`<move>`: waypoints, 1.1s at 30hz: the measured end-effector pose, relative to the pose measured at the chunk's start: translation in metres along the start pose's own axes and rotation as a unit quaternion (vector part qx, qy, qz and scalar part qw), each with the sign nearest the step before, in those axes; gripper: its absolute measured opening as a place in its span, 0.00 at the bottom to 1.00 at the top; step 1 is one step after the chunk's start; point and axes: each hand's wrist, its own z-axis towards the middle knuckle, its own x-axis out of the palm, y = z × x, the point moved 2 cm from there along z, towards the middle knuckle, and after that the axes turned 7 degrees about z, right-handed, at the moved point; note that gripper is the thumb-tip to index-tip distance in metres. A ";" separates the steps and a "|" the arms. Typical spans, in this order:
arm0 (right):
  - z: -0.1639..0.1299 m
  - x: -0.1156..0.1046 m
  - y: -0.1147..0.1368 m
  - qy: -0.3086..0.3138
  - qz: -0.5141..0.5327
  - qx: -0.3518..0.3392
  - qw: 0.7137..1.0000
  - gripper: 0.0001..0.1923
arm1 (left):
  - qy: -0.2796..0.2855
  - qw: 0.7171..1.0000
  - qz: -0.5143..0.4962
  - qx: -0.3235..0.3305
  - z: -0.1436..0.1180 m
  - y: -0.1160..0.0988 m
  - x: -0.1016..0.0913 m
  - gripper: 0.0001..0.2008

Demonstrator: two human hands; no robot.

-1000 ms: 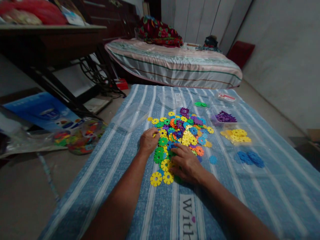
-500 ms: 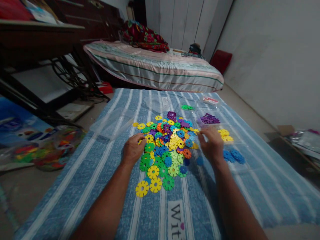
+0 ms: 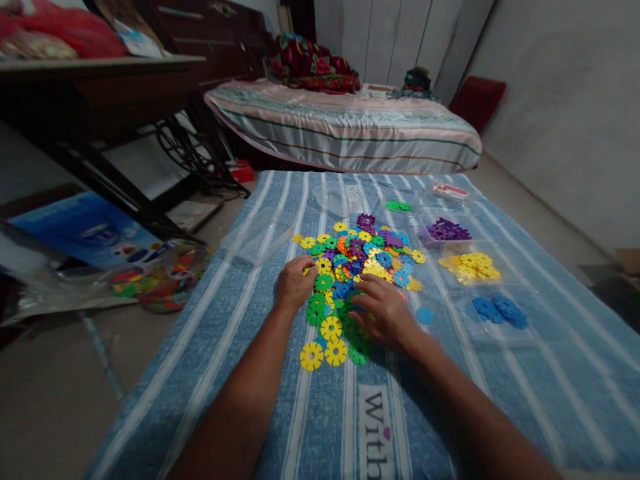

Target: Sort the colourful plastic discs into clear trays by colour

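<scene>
A loose pile of flower-shaped plastic discs [image 3: 385, 259] in yellow, green, blue, purple and orange lies on the striped cloth [image 3: 210, 373]. At the pile's left edge, my left hand [image 3: 296, 283] is closed in a pinch, with a bit of a yellow disc showing at its fingertips. My right hand [image 3: 384, 312] reaches over the near right part of the pile, fingers apart and bent above green discs [image 3: 357, 333]. It hides some of the discs beneath it. Larger yellow discs [image 3: 311, 356] lie at the near end.
On the right stand clear trays with purple pieces [image 3: 449, 229], yellow discs [image 3: 477, 267] and blue discs [image 3: 500, 311]. Farther back are green discs [image 3: 399, 206] in a tray and a clear box [image 3: 450, 191]. A transparent lid [image 3: 260, 237] lies left of the pile.
My right hand has moved left from the pile's right edge to over its near part, and its fingers have spread. My left hand stays at the left edge. The camera view has turned left.
</scene>
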 end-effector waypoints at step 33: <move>-0.004 0.043 0.024 0.074 -0.055 -0.061 0.994 0.05 | -0.011 1.000 0.001 0.008 0.000 0.001 0.003 0.10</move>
